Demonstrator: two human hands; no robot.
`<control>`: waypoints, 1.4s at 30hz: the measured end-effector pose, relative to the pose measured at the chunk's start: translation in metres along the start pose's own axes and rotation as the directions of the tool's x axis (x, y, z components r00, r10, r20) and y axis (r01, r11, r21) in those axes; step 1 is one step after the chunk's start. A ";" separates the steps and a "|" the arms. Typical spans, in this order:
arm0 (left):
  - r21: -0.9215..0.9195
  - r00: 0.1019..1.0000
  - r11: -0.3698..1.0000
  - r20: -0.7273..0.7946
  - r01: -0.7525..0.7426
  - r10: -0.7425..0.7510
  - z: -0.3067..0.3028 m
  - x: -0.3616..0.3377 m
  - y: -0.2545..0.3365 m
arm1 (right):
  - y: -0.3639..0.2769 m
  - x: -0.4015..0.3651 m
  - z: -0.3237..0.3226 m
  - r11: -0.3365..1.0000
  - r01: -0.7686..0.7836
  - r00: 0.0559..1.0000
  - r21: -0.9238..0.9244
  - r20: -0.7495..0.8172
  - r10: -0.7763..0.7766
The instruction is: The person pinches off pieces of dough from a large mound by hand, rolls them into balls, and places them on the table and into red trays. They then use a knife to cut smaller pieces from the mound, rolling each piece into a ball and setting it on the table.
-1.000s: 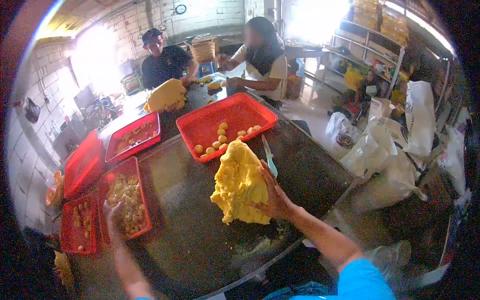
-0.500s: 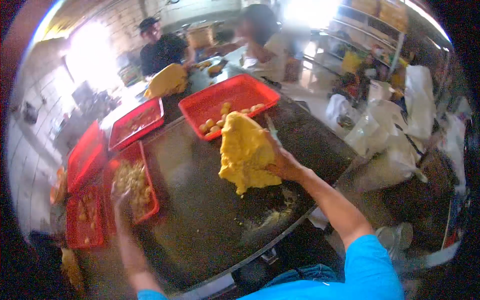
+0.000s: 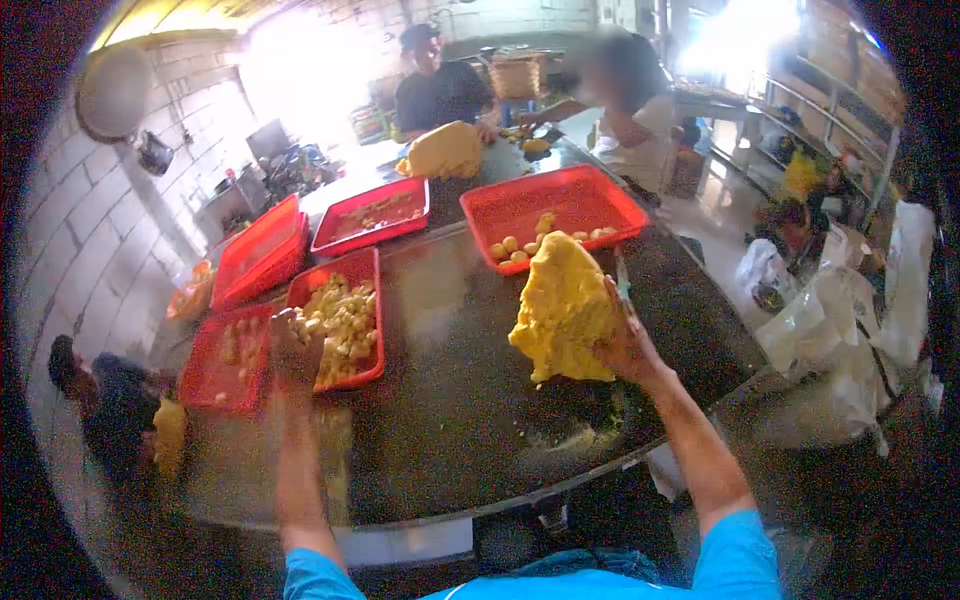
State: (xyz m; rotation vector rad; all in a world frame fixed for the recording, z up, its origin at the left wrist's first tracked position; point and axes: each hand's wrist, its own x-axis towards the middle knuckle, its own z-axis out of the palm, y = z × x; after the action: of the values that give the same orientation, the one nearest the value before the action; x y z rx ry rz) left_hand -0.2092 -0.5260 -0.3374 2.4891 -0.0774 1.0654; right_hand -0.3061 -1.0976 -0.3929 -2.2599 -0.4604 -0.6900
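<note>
Distant dough mound [image 3: 443,150], white plastic bags [image 3: 850,320]

The large yellow lump of dough [image 3: 562,305] is seen to be soft, matt and roughly lumpy. The dark tabletop [image 3: 450,420] is shown as worn metal with a dull, smeared sheen. The red rectangular trays [image 3: 570,198] are made of smooth, glossy plastic. The white bags [image 3: 850,320] are formed of thin, crinkled plastic.

No legible text, label, brand, number or sign anywhere, yellow dough [image 3: 562,305] held by the right hand [image 3: 628,345] unmarked, red trays [image 3: 570,200] plain, goods on the shelves [image 3: 840,110] too blurred to read, white bags [image 3: 885,300] unprinted
</note>
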 end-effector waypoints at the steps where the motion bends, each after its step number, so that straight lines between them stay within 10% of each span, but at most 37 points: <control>1: 0.022 1.000 1.000 -0.002 0.019 -0.019 -0.008 -0.011 0.010 | -0.004 0.000 -0.003 1.000 0.010 1.000 0.019 0.019 -0.010; 3: -0.088 0.990 0.989 -0.086 -0.118 0.111 -0.024 -0.032 0.021 | -0.017 0.003 -0.011 0.960 0.030 0.998 -0.279 -0.042 -0.044; 4: -0.183 0.949 0.940 0.186 0.289 -0.256 -0.002 -0.034 -0.017 | -0.025 0.007 -0.011 0.953 0.093 0.988 -0.287 -0.088 -0.123; 5: -0.172 0.714 0.732 0.450 0.659 -0.537 0.023 -0.040 -0.060 | -0.026 0.008 -0.007 0.958 0.110 0.989 -0.264 -0.067 -0.132; 7: -0.097 0.481 0.576 0.669 0.812 -0.567 0.035 -0.089 -0.041 | -0.023 0.008 -0.001 0.932 0.061 0.983 -0.357 -0.139 -0.118; 8: -0.278 0.841 0.929 0.538 0.243 -0.059 0.038 -0.119 -0.045 | -0.027 0.009 0.002 0.940 0.057 0.966 -0.336 -0.218 -0.136; 9: -0.319 0.770 0.838 0.342 -0.444 0.538 0.038 -0.147 -0.047 | -0.027 0.009 0.003 0.946 0.074 0.969 -0.317 -0.201 -0.143; 12: 0.200 0.962 0.964 0.243 -0.175 0.125 -0.017 -0.179 0.081 | -0.018 0.011 0.000 0.918 0.049 0.968 -0.395 -0.206 -0.141; 17: 0.204 0.949 0.946 0.244 -0.251 0.199 -0.046 -0.214 0.128 | -0.004 -0.004 0.005 0.948 0.048 0.969 -0.314 -0.216 -0.121; 19: -0.264 0.880 0.962 0.440 -0.065 0.180 -0.035 -0.242 0.140 | -0.004 -0.009 0.006 0.951 -0.009 0.974 -0.309 -0.219 -0.062; 24: 0.167 0.814 0.981 0.581 -0.103 -0.014 0.007 -0.246 0.188 | -0.026 -0.021 0.011 0.951 -0.049 0.981 -0.304 -0.192 -0.010; 27: -0.141 0.791 0.988 0.598 -0.055 0.130 0.044 -0.236 0.238 | -0.026 -0.034 0.018 0.946 -0.049 0.989 -0.319 -0.147 0.002; 29: -0.698 0.846 0.701 0.455 0.146 0.276 0.060 -0.226 0.269 | -0.029 -0.040 0.016 0.927 -0.040 0.995 -0.373 -0.098 0.004; 33: -0.343 0.942 0.931 0.253 -0.126 0.221 0.060 -0.195 0.248 | -0.038 -0.049 0.010 0.919 -0.093 0.993 -0.383 0.037 0.115; 37: -0.193 0.990 0.979 0.138 0.059 -0.032 0.046 -0.195 0.177 | -0.033 -0.076 0.005 0.951 -0.002 0.960 -0.310 0.265 0.089; 42: -0.210 0.970 0.976 0.222 -0.052 0.100 0.038 -0.204 0.157 | -0.051 -0.084 -0.010 0.997 -0.078 0.965 0.017 0.254 0.071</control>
State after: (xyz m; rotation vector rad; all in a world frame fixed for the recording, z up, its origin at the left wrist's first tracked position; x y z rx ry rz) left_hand -0.3602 -0.7072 -0.4467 2.4274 -0.3378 0.7492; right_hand -0.4022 -1.0797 -0.4101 -2.3373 -0.5002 -0.3548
